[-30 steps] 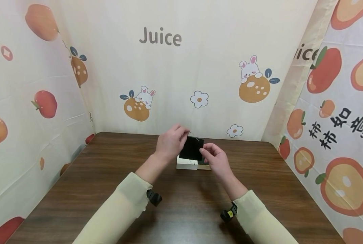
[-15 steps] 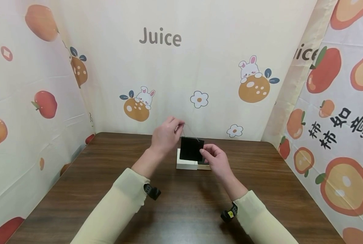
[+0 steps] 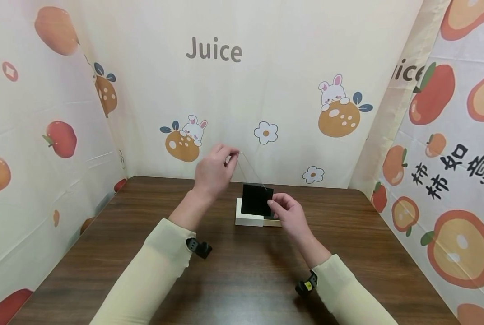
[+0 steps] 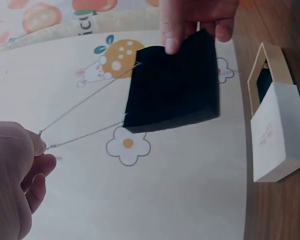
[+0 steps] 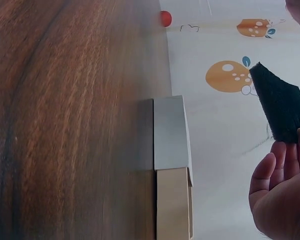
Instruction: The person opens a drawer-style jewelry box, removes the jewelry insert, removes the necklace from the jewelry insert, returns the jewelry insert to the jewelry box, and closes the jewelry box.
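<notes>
High on the left, my left hand (image 3: pixel 214 172) pinches a thin silver chain necklace (image 4: pixel 90 96) at its end between thumb and forefinger. From there the chain's two strands run taut to the edge of a square black padded jewelry insert (image 3: pixel 257 201). My right hand (image 3: pixel 289 214) grips that insert by its right edge, thumb on the face toward me, and holds it upright. Behind and below it on the table lies a white box sleeve (image 4: pixel 271 135), with a tan drawer (image 4: pixel 278 63) partly slid out. Dark lining shows inside the drawer.
The brown wooden table (image 3: pixel 242 275) extends toward me and to both sides. A printed curtain (image 3: pixel 144 90) with fruit, rabbits and flowers stands right behind the table's far edge, and more printed cloth (image 3: pixel 461 180) hangs at the right.
My left hand has moved up and to the left, drawing more chain out from the black insert, so the strands now stretch longer. The right hand and insert stay nearly in place.
</notes>
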Action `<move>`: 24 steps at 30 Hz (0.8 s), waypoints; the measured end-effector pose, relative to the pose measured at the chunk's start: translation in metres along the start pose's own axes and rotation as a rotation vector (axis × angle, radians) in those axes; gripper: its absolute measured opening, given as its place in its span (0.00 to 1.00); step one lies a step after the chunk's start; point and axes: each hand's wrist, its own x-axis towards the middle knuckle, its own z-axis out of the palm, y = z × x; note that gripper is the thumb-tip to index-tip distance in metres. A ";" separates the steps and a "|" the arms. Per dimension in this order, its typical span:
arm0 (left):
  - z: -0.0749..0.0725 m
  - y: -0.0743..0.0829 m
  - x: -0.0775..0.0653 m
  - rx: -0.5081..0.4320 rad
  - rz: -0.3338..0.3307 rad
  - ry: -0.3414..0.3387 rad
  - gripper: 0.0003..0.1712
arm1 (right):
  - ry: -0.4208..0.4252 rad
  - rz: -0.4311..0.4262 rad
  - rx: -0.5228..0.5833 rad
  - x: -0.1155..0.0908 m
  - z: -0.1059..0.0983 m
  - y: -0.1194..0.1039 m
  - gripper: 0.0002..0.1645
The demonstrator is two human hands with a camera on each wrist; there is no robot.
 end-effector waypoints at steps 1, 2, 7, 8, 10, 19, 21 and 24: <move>-0.001 0.000 0.001 -0.002 0.001 0.008 0.06 | 0.001 0.001 0.001 0.000 0.000 0.000 0.13; -0.003 0.000 0.002 -0.003 0.000 0.017 0.06 | 0.002 0.003 0.000 0.000 0.000 0.001 0.13; -0.009 0.001 0.006 -0.015 -0.022 0.043 0.07 | 0.002 0.009 -0.008 -0.001 -0.002 0.001 0.12; -0.011 0.001 0.007 -0.018 -0.026 0.045 0.08 | 0.001 0.010 -0.013 -0.001 -0.002 0.001 0.12; -0.013 0.002 0.009 -0.019 -0.030 0.046 0.08 | 0.003 0.012 -0.016 -0.001 -0.002 0.002 0.11; -0.020 0.001 0.014 -0.013 -0.056 0.053 0.09 | 0.003 0.020 -0.020 0.001 -0.003 0.004 0.12; -0.021 0.001 0.015 -0.014 -0.061 0.058 0.09 | 0.004 0.018 -0.023 0.001 -0.003 0.005 0.12; -0.023 0.002 0.016 -0.010 -0.068 0.057 0.09 | 0.004 0.014 -0.028 0.000 -0.003 0.005 0.13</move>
